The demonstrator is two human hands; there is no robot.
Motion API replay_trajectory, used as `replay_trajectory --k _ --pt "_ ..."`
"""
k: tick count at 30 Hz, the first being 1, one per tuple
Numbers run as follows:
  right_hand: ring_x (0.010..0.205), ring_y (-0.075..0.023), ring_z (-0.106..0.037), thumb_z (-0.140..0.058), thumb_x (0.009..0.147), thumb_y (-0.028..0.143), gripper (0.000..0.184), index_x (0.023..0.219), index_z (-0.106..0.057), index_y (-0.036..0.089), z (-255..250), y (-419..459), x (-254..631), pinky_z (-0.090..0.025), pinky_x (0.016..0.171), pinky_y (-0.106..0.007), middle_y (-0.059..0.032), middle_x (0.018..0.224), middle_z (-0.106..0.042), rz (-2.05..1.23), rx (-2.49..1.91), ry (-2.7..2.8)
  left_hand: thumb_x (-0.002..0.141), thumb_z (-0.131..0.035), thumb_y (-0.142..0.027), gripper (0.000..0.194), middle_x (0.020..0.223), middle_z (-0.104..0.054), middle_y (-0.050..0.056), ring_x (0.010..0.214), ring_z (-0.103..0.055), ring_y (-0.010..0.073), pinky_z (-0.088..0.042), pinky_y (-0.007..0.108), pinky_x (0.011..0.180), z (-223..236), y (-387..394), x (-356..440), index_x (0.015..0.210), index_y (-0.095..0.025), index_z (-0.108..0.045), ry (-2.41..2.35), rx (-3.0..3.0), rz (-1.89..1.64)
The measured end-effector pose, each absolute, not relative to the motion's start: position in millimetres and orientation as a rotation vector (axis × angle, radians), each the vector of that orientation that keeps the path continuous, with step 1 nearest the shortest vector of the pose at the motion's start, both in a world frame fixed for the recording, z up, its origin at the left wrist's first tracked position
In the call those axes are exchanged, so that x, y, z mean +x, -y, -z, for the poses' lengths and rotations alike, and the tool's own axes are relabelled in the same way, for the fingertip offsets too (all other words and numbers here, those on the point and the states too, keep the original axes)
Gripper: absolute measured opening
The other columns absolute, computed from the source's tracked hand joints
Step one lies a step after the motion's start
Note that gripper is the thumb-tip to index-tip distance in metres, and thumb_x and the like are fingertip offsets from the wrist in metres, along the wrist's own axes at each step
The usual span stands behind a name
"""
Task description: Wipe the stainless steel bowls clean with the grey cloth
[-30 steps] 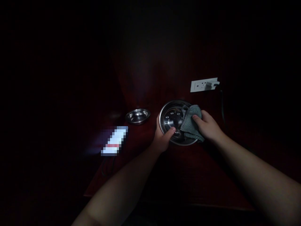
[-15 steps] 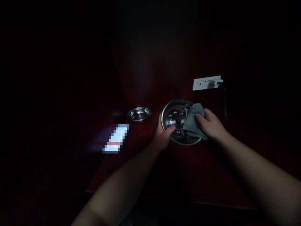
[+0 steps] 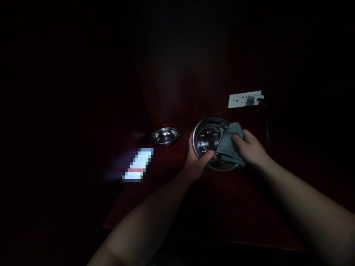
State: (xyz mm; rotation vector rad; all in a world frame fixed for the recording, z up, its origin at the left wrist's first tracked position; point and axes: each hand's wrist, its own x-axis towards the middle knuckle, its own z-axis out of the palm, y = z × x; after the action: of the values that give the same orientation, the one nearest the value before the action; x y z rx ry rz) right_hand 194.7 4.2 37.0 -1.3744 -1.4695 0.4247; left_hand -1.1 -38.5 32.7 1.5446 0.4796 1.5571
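Observation:
A shiny steel bowl (image 3: 205, 138) is tilted towards me above the dark red table. My left hand (image 3: 196, 161) grips its left side, thumb over the rim and fingers hidden behind the wall. On the right, my right hand (image 3: 251, 147) pinches a folded grey-green cloth (image 3: 231, 142) over the bowl's right rim. Part of the cloth hangs inside the bowl, and its lower edge drapes over the rim. The fingers under the cloth cannot be seen.
A small, shallow steel dish (image 3: 165, 136) stands to the left of the bowl. Nearer me lies a lit phone-like screen (image 3: 138, 165), pixelated, with a cable by it. A white wall socket (image 3: 244, 99) holds a plug. The table's front edge (image 3: 249, 244) shows faintly.
The bowl has turned slightly and shifted a little right with both hands. My left thumb reaches further over the rim. The cloth stays in my right hand.

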Motion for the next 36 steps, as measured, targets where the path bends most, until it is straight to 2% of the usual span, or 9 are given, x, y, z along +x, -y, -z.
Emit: replay_trajectory --k 6,14,20,22,28,36 --pt "0.071 -0.0224 -0.058 -0.048 0.077 0.038 0.016 0.082 -0.051 0.023 -41.9 -0.8 193.0 -0.046 0.060 -0.035 -0.0040 0.077 -0.061 -0.455 -1.411 1.511 0.070 -0.064 -0.025 0.072 0.132 -0.047 0.009 0.121 -0.043 0.0268 -0.030 0.044 0.104 -31.3 32.9 -2.8 0.134 -0.023 -0.029 -0.527 1.457 -1.541" --pt "0.070 -0.0213 -0.057 -0.049 0.077 0.036 0.015 0.081 -0.052 0.022 -48.4 2.3 194.5 -0.045 0.059 -0.033 -0.0039 0.077 -0.060 -0.439 -1.441 1.549 0.072 -0.062 -0.026 0.067 0.135 -0.045 0.007 0.122 -0.042 0.0289 -0.030 0.046 0.103 -34.0 32.5 -7.5 0.132 -0.025 -0.033 -0.486 1.463 -1.430" --pt "0.071 -0.0233 -0.059 -0.048 0.078 0.041 0.018 0.084 -0.053 0.024 -37.0 -6.5 199.8 -0.046 0.059 -0.035 -0.0046 0.077 -0.062 -0.481 -1.392 1.490 0.077 -0.059 -0.034 0.080 0.143 -0.033 0.009 0.130 -0.033 0.0256 -0.021 0.042 0.109 -32.6 35.8 -6.2 0.140 -0.026 -0.012 -0.465 1.479 -1.500" --pt "0.072 -0.0240 -0.059 -0.048 0.078 0.042 0.020 0.085 -0.054 0.024 -32.6 -9.6 200.5 -0.047 0.059 -0.036 -0.0049 0.079 -0.063 -0.507 -1.380 1.453 0.076 -0.060 -0.037 0.082 0.143 -0.032 0.010 0.131 -0.032 0.0258 -0.021 0.042 0.109 -32.4 37.1 -4.5 0.140 -0.026 -0.010 -0.453 1.476 -1.508" --pt "0.072 -0.0240 -0.060 -0.049 0.078 0.044 0.021 0.086 -0.054 0.024 -28.5 -11.3 198.0 -0.048 0.060 -0.037 -0.0042 0.079 -0.063 -0.575 -1.349 1.439 0.069 -0.068 -0.028 0.083 0.140 -0.037 0.010 0.126 -0.038 0.0278 -0.027 0.044 0.105 -33.2 37.1 0.5 0.137 -0.027 -0.020 -0.488 1.491 -1.509" --pt "0.075 -0.0239 -0.059 -0.049 0.078 0.043 0.022 0.088 -0.054 0.024 -24.6 -14.1 199.0 -0.048 0.062 -0.036 -0.0046 0.082 -0.063 -0.542 -1.326 1.482 0.068 -0.065 -0.021 0.074 0.133 -0.046 0.008 0.121 -0.043 0.0277 -0.029 0.044 0.104 -34.1 32.8 -2.5 0.133 -0.024 -0.030 -0.562 1.420 -1.526"
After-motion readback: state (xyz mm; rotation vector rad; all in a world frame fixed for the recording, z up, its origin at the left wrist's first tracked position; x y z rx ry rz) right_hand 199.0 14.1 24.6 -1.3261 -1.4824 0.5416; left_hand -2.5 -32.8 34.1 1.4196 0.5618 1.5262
